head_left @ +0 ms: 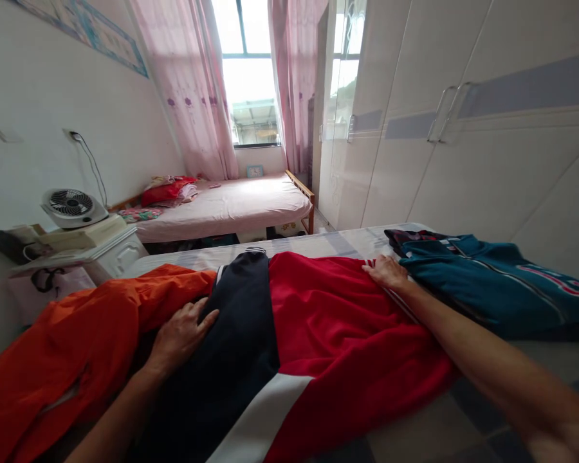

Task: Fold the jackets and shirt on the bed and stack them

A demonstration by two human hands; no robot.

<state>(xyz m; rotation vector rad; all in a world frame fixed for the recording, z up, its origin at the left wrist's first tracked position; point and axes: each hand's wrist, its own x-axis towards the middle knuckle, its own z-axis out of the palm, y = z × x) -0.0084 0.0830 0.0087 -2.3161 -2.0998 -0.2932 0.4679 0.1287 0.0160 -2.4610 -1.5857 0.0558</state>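
A navy, red and white garment (313, 308), perhaps a tracksuit jacket, lies spread over the near bed in front of me. On its navy side rests my left hand (186, 328), fingers laid on the cloth and thumb stretched out. My right hand (386, 272) is at the garment's far right corner, its fingers closed on the white-striped edge. An orange garment (106, 315) lies crumpled just left of the navy cloth, partly behind my left forearm. To the right of my right hand sits a folded teal zip jacket (492, 276), on top of other dark clothing.
The near bed has a checked sheet (318, 243). Beyond stands another bed (241, 199) with a wooden rail and a red heap of cloth (168, 190). A fan (74, 204) stands on a white cabinet (120, 252) at left. Tall white wardrobes (424, 173) line the right.
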